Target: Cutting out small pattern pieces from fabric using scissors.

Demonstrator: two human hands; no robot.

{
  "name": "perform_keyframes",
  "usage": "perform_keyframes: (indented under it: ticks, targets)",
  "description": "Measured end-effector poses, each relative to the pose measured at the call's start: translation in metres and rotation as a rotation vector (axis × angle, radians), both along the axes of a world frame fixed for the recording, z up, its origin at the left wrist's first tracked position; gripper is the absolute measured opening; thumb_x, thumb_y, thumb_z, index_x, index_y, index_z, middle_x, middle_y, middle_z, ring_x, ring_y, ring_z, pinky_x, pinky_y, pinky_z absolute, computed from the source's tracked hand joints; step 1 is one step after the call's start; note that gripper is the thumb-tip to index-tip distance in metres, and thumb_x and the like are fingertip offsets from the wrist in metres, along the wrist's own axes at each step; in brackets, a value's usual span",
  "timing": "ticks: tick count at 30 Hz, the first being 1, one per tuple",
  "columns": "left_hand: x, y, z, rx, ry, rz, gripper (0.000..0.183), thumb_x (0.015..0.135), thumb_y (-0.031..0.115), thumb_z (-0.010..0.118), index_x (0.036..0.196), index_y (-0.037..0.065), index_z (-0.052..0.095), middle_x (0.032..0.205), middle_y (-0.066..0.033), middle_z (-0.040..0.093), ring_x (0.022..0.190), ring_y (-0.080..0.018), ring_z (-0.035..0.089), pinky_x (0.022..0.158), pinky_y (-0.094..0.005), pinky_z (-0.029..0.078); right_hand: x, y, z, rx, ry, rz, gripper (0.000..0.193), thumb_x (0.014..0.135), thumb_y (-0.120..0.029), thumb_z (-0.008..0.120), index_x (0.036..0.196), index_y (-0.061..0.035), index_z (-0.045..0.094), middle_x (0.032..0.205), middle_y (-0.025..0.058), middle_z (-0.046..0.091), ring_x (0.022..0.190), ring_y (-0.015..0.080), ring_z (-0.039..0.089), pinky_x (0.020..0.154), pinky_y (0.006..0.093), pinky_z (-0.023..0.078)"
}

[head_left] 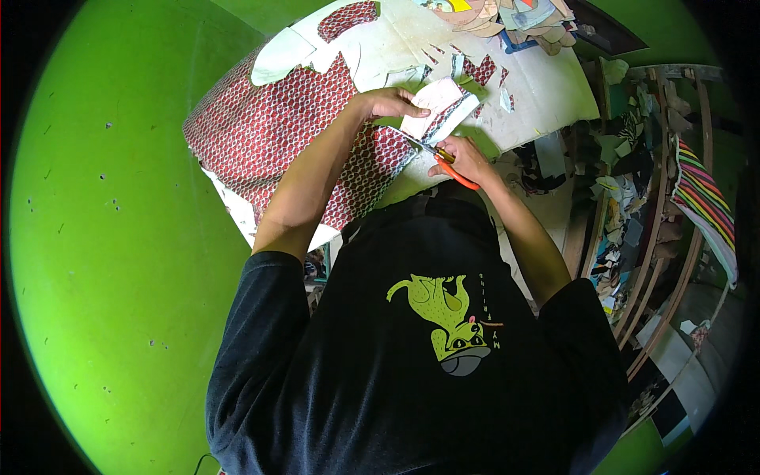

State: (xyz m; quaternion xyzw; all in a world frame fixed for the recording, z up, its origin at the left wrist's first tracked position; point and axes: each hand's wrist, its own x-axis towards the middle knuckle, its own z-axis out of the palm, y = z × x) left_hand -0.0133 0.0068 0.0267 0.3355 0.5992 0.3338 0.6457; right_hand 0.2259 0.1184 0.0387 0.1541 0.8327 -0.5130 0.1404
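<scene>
Your black shirt fills the foreground, and beyond it, over the white table, your left hand pinches the pale piece while your right hand grips scissors beside its lower edge, where tautness and short snips should help.

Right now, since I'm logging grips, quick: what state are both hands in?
Left hand: closed, holding a pale piece.
Right hand: closed, holding scissors.
</scene>
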Motion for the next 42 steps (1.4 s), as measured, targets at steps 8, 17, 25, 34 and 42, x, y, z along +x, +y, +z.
perform_keyframes:
  ticks: [8,17,25,34,42]
  targets:
    - [-0.008,-0.006,0.005,-0.010,-0.081,0.058,0.042,0.085,0.040,0.077,0.111,0.006,0.074,0.102,-0.0017,0.073,0.092,-0.0108,0.063,0.088,-0.0274,0.048,-0.001,0.001,-0.026,-0.093,0.144,-0.036,0.079,0.060,-0.045,0.093,0.113,0.0033,0.058,0.103,0.0169,0.069,0.096,0.0288,0.067,0.088,0.0401,0.051]
    - [-0.011,-0.006,-0.010,0.041,-0.006,0.025,0.043,0.089,0.040,0.073,0.110,0.002,0.072,0.102,-0.0033,0.073,0.091,-0.0094,0.062,0.088,-0.0250,0.047,-0.031,0.003,-0.004,0.002,-0.051,0.116,0.075,0.065,-0.053,0.087,0.110,0.0029,0.065,0.083,0.0164,0.070,0.070,0.0266,0.063,0.072,0.0416,0.050]
    - [-0.017,0.000,0.022,0.058,-0.027,0.337,0.032,0.089,0.033,0.074,0.104,0.005,0.074,0.091,-0.0039,0.074,0.081,-0.0101,0.066,0.076,-0.0261,0.050,-0.027,0.026,-0.003,-0.033,-0.036,0.119,0.066,0.067,-0.055,0.085,0.103,-0.0023,0.064,0.080,0.0172,0.069,0.068,0.0339,0.064,0.067,0.0438,0.050]
    - [0.023,-0.025,0.076,0.187,-0.065,0.956,0.020,0.089,0.019,0.074,0.101,0.003,0.073,0.090,-0.0075,0.074,0.075,-0.0125,0.067,0.074,-0.0283,0.053,-0.038,0.058,-0.030,0.584,0.137,0.236,0.058,0.074,-0.037,0.081,0.112,-0.0007,0.058,0.088,0.0220,0.067,0.082,0.0412,0.067,0.071,0.0494,0.053]
    - [0.086,-0.049,0.121,0.318,0.172,1.132,0.012,0.092,0.015,0.071,0.091,0.003,0.067,0.068,0.0015,0.064,0.054,-0.0053,0.051,0.050,-0.0242,0.038,-0.048,0.071,-0.031,0.616,0.099,0.441,0.031,0.079,-0.008,0.062,0.108,0.0034,0.058,0.083,0.0274,0.066,0.079,0.0444,0.067,0.070,0.0514,0.055]
